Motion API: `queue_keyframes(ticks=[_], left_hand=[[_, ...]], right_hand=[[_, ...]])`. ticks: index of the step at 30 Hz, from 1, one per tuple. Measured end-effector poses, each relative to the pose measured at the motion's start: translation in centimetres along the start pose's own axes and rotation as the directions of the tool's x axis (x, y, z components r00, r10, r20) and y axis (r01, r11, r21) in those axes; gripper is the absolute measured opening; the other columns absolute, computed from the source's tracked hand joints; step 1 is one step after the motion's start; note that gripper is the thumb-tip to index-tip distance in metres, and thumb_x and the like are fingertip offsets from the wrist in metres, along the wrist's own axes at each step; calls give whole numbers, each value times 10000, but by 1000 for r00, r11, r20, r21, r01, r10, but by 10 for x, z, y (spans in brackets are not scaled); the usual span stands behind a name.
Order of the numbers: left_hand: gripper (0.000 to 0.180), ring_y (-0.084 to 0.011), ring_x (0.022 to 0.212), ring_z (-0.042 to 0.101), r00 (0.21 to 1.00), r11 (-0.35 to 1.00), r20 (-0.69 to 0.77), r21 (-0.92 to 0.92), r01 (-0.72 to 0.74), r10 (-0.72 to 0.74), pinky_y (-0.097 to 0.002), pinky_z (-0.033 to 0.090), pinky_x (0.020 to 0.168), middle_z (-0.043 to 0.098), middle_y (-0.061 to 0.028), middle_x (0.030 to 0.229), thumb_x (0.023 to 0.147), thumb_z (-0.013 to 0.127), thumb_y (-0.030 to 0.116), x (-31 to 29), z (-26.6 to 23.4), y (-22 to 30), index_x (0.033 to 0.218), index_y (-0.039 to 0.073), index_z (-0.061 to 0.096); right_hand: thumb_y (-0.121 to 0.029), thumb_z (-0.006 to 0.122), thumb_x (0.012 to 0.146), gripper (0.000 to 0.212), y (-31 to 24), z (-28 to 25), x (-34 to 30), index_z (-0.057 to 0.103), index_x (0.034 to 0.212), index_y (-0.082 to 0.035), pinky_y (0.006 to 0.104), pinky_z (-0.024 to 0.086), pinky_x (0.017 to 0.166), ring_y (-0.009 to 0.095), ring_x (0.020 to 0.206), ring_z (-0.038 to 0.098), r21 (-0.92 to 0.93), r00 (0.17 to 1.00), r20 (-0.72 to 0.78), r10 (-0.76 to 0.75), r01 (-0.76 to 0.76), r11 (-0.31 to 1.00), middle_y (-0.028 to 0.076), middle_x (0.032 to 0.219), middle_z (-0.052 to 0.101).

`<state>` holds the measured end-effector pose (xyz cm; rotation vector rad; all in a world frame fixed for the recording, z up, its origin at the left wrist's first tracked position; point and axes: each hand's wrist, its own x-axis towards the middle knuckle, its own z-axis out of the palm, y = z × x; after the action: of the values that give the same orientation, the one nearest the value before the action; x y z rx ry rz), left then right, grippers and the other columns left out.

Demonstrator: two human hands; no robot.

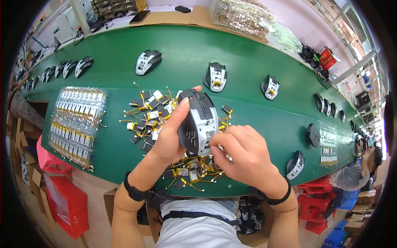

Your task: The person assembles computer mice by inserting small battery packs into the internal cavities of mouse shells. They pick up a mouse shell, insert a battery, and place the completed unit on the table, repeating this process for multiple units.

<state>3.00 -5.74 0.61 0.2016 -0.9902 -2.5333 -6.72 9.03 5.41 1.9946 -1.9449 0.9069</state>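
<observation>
My left hand [167,138] is closed around a black and silver computer mouse [202,120], holding it tilted above the table, with the thumb along its side. At the lower, open end of its shell are the bent fingers of my right hand [244,151]. They press together there, and what they pinch is hidden. Beneath both hands lies a loose heap of small battery packs [193,175] with yellow tape and thin wires. More of these batteries spread to the left of the mouse.
Other mice [148,62] stand along the green table [182,43]. A plastic tray of batteries [76,124] lies at left, another tray [328,142] at right. Red stools [68,204] flank the table. A box of mouse parts [250,219] sits below its edge. Another person [351,175] works far right.
</observation>
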Motion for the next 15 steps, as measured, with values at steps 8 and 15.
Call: queue_keyframes(ticks=[8, 15], left_hand=[[497, -247, 986, 656, 998, 998, -32, -23, 55, -56, -381, 545, 855, 634, -125, 1097, 1031, 310, 406, -1, -6, -4, 1357, 52, 436], [468, -212, 971, 637, 997, 998, -52, -45, 54, -57, -349, 518, 870, 632, -96, 1081, 1033, 328, 391, -1, -7, -9, 1302, 43, 487]], right_hand=[[-16, 714, 664, 243, 0, -3, 5, 619, 887, -39, 317, 409, 554, 190, 597, 507, -86, 981, 59, -184, 188, 978, 36, 716, 476], [-26, 702, 664, 235, 0, -2, 7, 615, 882, -36, 315, 407, 545, 187, 597, 514, -122, 977, 117, -181, 195, 973, 39, 723, 491]])
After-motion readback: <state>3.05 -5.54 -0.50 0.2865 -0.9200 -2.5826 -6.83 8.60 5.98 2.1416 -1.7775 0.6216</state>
